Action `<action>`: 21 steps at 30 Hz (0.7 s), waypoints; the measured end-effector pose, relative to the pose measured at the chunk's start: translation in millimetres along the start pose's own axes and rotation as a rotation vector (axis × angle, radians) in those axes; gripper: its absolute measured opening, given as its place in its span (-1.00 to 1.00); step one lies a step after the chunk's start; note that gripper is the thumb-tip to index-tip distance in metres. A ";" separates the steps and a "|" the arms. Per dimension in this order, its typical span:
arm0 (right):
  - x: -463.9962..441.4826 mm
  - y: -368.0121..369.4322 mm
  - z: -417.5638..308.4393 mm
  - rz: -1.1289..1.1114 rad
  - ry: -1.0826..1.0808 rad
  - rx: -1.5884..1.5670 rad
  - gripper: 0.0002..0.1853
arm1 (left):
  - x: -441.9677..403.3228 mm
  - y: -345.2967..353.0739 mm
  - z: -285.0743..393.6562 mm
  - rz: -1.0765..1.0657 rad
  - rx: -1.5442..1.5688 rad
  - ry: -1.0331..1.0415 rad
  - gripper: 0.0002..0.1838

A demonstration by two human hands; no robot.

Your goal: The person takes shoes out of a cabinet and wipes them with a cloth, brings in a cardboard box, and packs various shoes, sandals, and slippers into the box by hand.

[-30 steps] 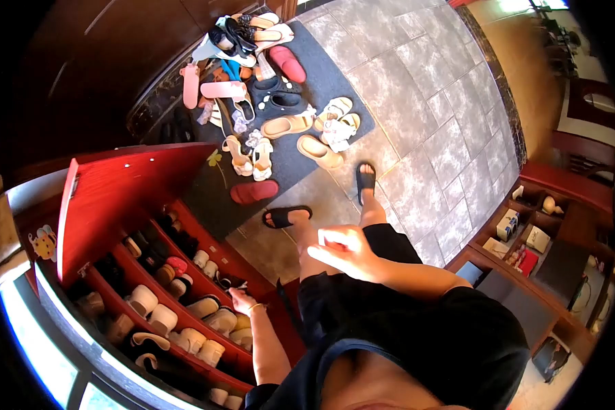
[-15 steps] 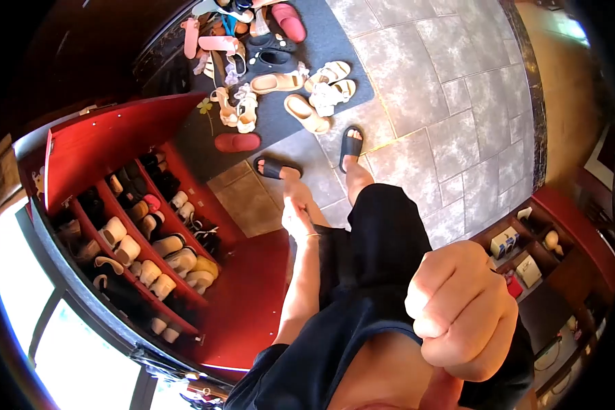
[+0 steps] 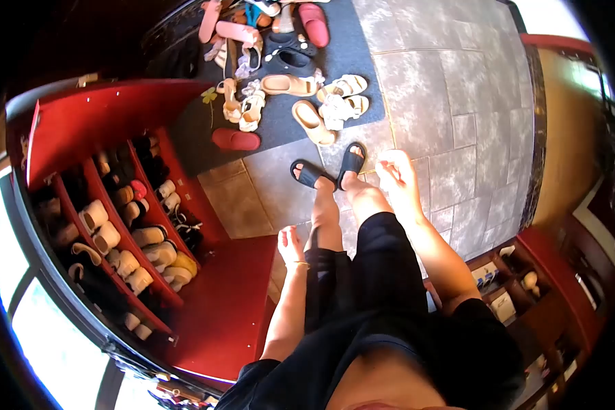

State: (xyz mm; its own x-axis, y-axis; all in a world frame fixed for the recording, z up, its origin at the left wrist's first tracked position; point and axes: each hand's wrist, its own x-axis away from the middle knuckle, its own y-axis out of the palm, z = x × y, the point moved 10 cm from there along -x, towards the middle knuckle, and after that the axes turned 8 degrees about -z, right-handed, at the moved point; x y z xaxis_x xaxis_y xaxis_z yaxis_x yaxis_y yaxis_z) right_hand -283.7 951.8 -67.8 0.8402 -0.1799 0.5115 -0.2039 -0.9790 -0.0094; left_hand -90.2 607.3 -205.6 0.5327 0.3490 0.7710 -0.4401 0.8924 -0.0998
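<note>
My left hand (image 3: 290, 244) hangs over the edge of the open red cabinet door (image 3: 229, 307), its fingers curled; nothing can be made out in it. Out over the tiled floor, my right hand (image 3: 398, 171) is loosely curled, and what it holds, if anything, is too small to name. Rows of shoes fill the red cabinet (image 3: 143, 232) at the left. On the dark mat (image 3: 277, 140) ahead lie many sandals and clogs, among them a red slipper (image 3: 236, 139), a beige clog (image 3: 313, 123) and white sandals (image 3: 345, 102).
My feet in black slides (image 3: 307, 173) are at the mat's near edge. Another red door panel (image 3: 102, 119) stands open at the left. At the right is a wooden shelf unit (image 3: 560, 280) with small boxes. A bright window (image 3: 48, 335) is at the lower left.
My right hand has dropped from close to the camera to out over the floor. My left hand has moved down slightly beside my leg. My feet have come closer together.
</note>
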 end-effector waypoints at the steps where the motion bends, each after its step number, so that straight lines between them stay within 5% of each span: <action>1: -12.2 -6.1 32.9 0.038 -0.069 0.146 -0.86 | 0.4 3.8 -3.5 -0.010 0.016 -0.004 -0.86; 3: -22.5 -1.8 116.2 0.062 0.340 -0.213 -0.81 | 4.7 16.9 -9.6 -0.067 0.082 -0.031 -0.97; 7: -68.3 10.8 188.4 0.078 0.513 -0.262 -0.77 | 6.9 44.0 -30.6 -0.079 0.054 -0.103 -0.91; 10: -133.2 -2.2 258.0 0.217 0.453 -0.183 -0.59 | 2.3 77.5 -44.0 -0.015 0.082 -0.142 -0.89; 13: -237.6 -15.4 348.5 -0.006 0.403 -0.011 -0.45 | -6.0 121.1 -86.7 -0.019 0.242 -0.230 -0.85; 17: -327.7 -25.9 409.0 0.022 0.276 0.307 -0.31 | -8.9 170.1 -148.5 0.050 0.329 -0.372 -0.81; 21: -367.7 -36.9 496.5 0.095 0.252 0.368 -0.25 | -23.6 207.4 -171.7 -0.081 0.297 -0.438 -0.80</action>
State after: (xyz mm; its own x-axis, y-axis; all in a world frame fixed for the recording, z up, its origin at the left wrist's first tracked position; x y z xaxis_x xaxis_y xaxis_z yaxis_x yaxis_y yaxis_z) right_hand -335.7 1006.2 -682.1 0.6683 -0.2864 0.6866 -0.0435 -0.9364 -0.3482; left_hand -69.9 833.3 -352.5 0.2498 0.0734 0.9655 -0.6292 0.7702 0.1042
